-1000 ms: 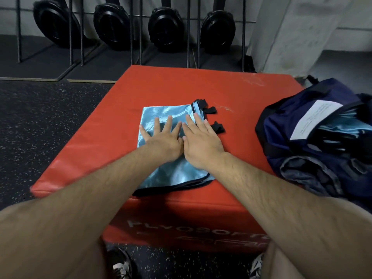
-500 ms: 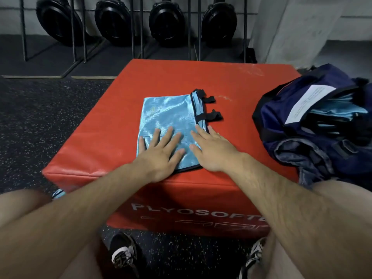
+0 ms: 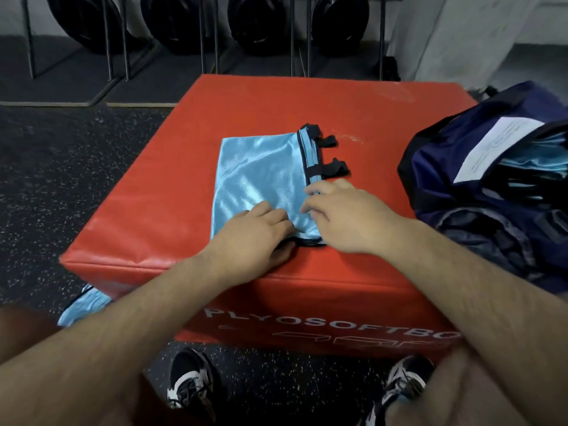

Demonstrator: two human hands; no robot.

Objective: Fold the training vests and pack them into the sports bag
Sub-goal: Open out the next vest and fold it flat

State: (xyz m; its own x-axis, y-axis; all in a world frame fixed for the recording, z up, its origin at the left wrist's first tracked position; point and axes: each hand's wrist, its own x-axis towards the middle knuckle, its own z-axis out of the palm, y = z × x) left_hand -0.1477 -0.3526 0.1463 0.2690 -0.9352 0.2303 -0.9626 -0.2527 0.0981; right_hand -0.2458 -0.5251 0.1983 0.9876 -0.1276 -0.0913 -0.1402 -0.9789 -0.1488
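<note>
A light-blue training vest [image 3: 258, 173] with black trim lies folded flat on the red plyo box [image 3: 147, 216]. Its black straps stick out on the right side. My left hand [image 3: 252, 235] holds the vest's near edge, fingers on top and thumb at the hem. My right hand [image 3: 347, 216] has its fingers curled over the vest's right near edge. The navy sports bag [image 3: 436, 167] stands open at the box's right side, with folded blue vests [image 3: 550, 149] and a white sheet [image 3: 495, 142] inside.
Another light-blue vest [image 3: 83, 305] lies low on the left beside the box. Black weight plates [image 3: 258, 23] hang on a rack behind the box. A pale pillar [image 3: 461, 35] rises at the back right. My shoes [image 3: 187, 382] stand on speckled black floor.
Both hands slid from flat on the vest's middle back to its near edge. Their fingers went from straight to curled at the hem and right edge.
</note>
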